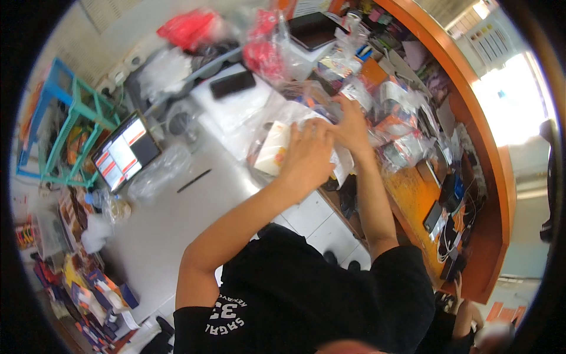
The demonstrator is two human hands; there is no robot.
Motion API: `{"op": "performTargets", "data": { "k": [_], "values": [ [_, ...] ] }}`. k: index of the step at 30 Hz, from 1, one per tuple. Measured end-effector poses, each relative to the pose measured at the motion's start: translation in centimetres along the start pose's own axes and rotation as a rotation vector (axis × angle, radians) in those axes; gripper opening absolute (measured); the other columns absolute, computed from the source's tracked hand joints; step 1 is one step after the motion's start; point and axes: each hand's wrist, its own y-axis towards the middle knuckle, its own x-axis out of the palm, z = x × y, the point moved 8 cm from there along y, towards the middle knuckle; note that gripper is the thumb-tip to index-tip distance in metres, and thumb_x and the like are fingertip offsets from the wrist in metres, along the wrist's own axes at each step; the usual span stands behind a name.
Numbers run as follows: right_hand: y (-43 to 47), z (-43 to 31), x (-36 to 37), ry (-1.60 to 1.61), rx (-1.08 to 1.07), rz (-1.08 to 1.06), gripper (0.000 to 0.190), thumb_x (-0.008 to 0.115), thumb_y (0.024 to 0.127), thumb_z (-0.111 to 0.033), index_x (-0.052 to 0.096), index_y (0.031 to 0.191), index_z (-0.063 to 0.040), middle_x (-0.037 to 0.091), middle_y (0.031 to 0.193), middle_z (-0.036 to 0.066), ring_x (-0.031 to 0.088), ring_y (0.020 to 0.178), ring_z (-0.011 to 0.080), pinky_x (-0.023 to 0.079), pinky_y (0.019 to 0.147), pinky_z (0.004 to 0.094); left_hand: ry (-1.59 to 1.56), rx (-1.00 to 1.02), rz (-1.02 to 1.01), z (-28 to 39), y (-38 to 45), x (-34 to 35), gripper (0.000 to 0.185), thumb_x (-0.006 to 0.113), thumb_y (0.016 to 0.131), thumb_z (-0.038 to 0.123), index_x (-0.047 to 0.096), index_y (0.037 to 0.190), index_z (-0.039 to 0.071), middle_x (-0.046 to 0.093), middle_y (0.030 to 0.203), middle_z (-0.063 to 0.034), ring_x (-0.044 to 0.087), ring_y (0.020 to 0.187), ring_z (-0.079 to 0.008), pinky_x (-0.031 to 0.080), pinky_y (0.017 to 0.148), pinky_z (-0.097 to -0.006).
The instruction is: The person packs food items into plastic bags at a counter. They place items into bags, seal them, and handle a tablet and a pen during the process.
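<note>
My left hand [309, 155] rests over a white box [272, 152] with a small coloured print, its fingers bent on the box's top; whether it grips the box I cannot tell. Just right of it, my right hand [351, 124] is at a clear plastic bag [316, 95] and a sheet of white paper [342, 166]. Its fingertips are partly hidden, so its hold is unclear. Above the box, a black phone [233, 84] lies on a white surface.
A tablet with a lit screen [127, 150] stands on the grey metal table [177, 230], near a thin black stick [194, 180]. Plastic-wrapped packages [398, 110] crowd the orange counter [411, 194]. Another phone [433, 217] lies among cables. Another person's arm [464, 316] shows at lower right.
</note>
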Motion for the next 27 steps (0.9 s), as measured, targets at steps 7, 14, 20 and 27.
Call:
{"op": "performTargets", "data": {
  "k": [7,14,20,27],
  "values": [
    [3.1,1.5,1.5,0.471,-0.205,-0.059,0.026,0.072,0.086,-0.028,0.071,0.095,-0.003,0.067,0.096,0.013,0.063,0.093,0.0252,0.050,0.083,0.0371,0.040,-0.059,-0.230,-1.5,0.6,2.9,0.069,0.076,0.079,0.045,0.056,0.130,0.004,0.058,0.123,-0.0213,0.052,0.123,-0.0381,0.032,0.110,-0.0564],
    [-0.4,7.4,-3.5,0.260,0.119,-0.431,0.021,0.078,0.078,-0.013,0.064,0.089,-0.004,0.058,0.072,-0.001,0.053,0.069,0.0070,0.043,0.069,0.0248,0.161,-0.133,-0.224,-3.0,0.9,2.4,0.073,0.076,0.077,0.054,0.058,0.129,0.006,0.060,0.118,-0.0239,0.056,0.116,-0.0405,0.032,0.109,-0.0569],
    [-1.9,5.9,-6.4,-0.115,-0.018,0.240,0.062,0.079,0.067,-0.015,0.054,0.121,0.001,0.066,0.106,0.021,0.063,0.096,0.0423,0.052,0.084,0.0480,0.185,-0.151,-0.251,-3.0,1.0,2.5,0.077,0.076,0.076,0.057,0.059,0.130,0.005,0.061,0.117,-0.0241,0.057,0.113,-0.0409,0.035,0.106,-0.0548],
    [-2.9,9.5,-6.3,-0.276,0.134,-0.434,0.019,0.074,0.068,-0.012,0.071,0.086,-0.006,0.070,0.085,0.020,0.068,0.088,0.0402,0.053,0.078,0.0449,0.253,-0.176,-0.184,-3.1,1.0,2.8,0.071,0.075,0.081,0.046,0.057,0.134,0.003,0.055,0.131,-0.0267,0.055,0.118,-0.0443,0.034,0.106,-0.0565]
  ]
}}
